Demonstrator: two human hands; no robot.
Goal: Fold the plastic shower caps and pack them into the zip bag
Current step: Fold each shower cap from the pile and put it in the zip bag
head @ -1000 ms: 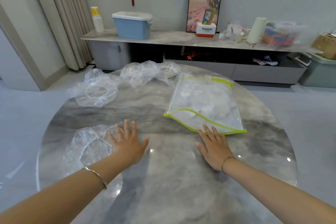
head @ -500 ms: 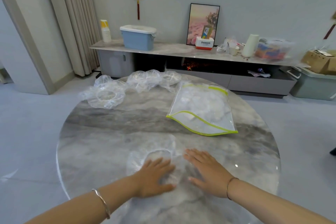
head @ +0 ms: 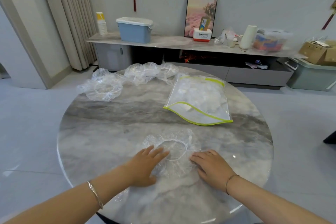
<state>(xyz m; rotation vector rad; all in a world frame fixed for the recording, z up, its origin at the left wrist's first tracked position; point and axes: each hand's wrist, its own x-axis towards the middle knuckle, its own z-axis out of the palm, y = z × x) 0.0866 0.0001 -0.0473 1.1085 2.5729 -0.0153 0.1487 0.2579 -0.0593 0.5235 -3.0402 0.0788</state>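
Note:
A clear plastic shower cap point(head: 172, 148) lies spread flat near the front of the round marble table point(head: 109, 132), its elastic ring facing up. My left hand point(head: 145, 165) presses its left side with flat fingers. My right hand point(head: 211, 166) presses its right side the same way. The zip bag point(head: 200, 100) with a yellow-green edge lies further back on the right, with crumpled clear plastic inside. Another loose cap point(head: 102, 89) sits at the back left, and a heap of caps point(head: 151, 72) lies at the far edge.
Behind the table runs a long low cabinet point(head: 181, 42) holding a blue lidded bin point(head: 134, 29), a framed picture, a paper roll and boxes. Curtains hang at the back left. Grey tiled floor surrounds the table.
My left hand dragged one cap from the front left to the front centre. Both hands now lie flat on its two sides, spread further apart than half a second ago.

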